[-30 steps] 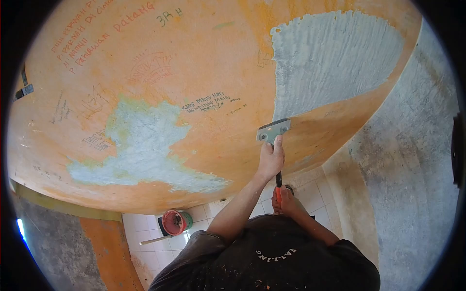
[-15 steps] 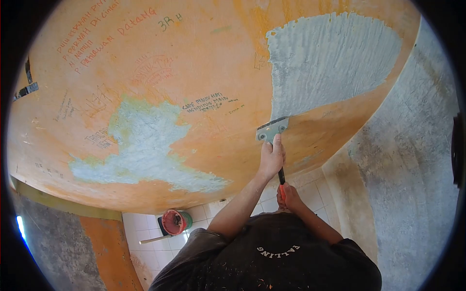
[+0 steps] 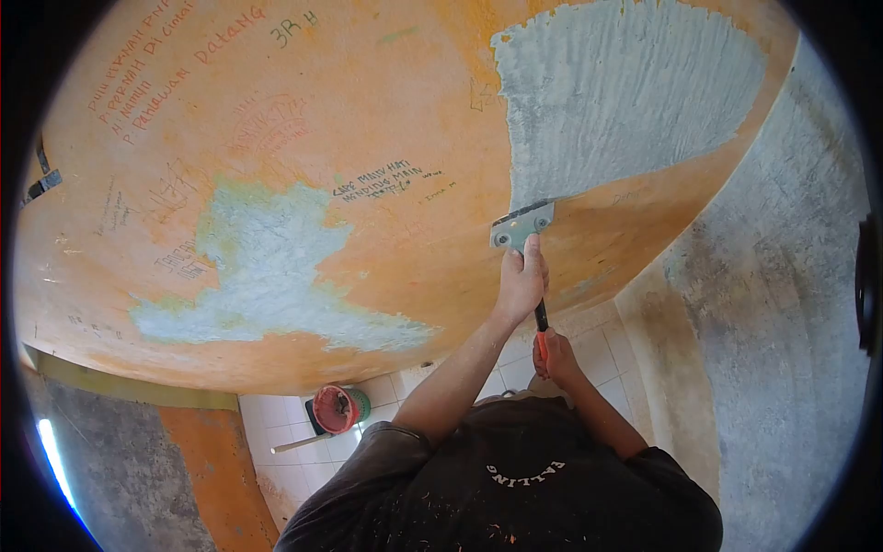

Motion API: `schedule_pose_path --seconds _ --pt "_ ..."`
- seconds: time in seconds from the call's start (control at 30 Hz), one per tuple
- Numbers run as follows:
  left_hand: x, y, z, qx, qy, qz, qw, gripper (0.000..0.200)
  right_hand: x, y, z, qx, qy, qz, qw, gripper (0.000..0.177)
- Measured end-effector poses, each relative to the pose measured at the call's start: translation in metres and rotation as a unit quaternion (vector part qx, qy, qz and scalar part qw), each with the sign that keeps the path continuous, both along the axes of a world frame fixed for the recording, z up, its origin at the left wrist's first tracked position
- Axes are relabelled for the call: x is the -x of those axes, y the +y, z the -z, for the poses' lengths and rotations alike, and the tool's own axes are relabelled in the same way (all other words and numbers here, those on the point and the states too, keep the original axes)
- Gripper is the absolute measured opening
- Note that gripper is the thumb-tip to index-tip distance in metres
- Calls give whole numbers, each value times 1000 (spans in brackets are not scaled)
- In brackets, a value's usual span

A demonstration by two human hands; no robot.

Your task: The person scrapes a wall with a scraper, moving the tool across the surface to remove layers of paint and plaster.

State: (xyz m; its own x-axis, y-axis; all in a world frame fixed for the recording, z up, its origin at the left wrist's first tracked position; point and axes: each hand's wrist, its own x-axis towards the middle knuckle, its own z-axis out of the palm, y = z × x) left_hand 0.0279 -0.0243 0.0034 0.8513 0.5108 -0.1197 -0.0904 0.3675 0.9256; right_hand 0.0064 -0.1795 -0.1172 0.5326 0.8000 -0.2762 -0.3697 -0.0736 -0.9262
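In the head view, a wide scraper with a grey metal head, a dark blade edge, a black shaft and a red grip (image 3: 524,225) lies against an orange painted wall (image 3: 432,101). Its blade edge meets the wall at the near left corner of a large, pale grey-blue bare patch (image 3: 635,101). The scraper's long axis runs from the blade, at the far end, back toward the body and slightly right, with the blade set crosswise.

The left hand (image 3: 522,287) is the nearer one to the blade: its fingers are closed around the shaft just behind the metal head, and the thumb (image 3: 533,252) points toward the blade. The right hand (image 3: 562,362) is nearer the body and slightly right, its fingers wrapped around the red grip. Neither hand is spread open.

Left of the hands, a smaller, irregular pale patch (image 3: 267,267) marks the wall. Near left, a red and green bucket (image 3: 336,410) stands on white floor tiles (image 3: 303,478), a pale stick (image 3: 300,444) beside it.
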Motion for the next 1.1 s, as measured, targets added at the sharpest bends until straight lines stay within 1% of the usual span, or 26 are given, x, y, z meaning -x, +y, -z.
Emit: schedule_pose_path --seconds 0.2,0.27,0.37,0.5,0.57,0.67,0.7,0.77,0.8,0.87,0.97,1.1 --pt "0 7 8 -34 4 13 999 39 14 8 0 -1 -22 15 1000 65" --pt "3 7 6 -30 26 12 999 39 21 8 -7 5 39 15 999 63" --pt "4 4 1 -38 34 -3 999 39 22 6 -9 -11 56 13 998 62" --pt "0 4 9 -75 12 -23 997 40 17 4 -4 4 36 13 999 62" --pt "-4 7 20 -115 31 -23 993 40 13 5 -4 53 -11 26 998 62" --pt "-8 8 25 -144 27 -38 989 41 8 3 4 62 -8 16 998 62" --pt "-8 7 19 -146 23 -38 988 41 7 3 3 59 -11 16 998 62" --pt "-6 4 9 -99 20 -31 994 41 7 2 1 73 -19 12 997 61" --pt "-7 4 9 -100 18 -30 994 41 6 2 -2 72 -21 13 997 61" --pt "-7 3 11 -92 3 -34 995 41 6 0 -9 31 19 5 999 61" --pt "-7 4 9 -88 14 -27 996 41 7 -1 -11 53 -9 -7 999 61" --pt "-7 2 2 -76 12 -27 997 40 6 -1 -18 44 2 -7 999 62"
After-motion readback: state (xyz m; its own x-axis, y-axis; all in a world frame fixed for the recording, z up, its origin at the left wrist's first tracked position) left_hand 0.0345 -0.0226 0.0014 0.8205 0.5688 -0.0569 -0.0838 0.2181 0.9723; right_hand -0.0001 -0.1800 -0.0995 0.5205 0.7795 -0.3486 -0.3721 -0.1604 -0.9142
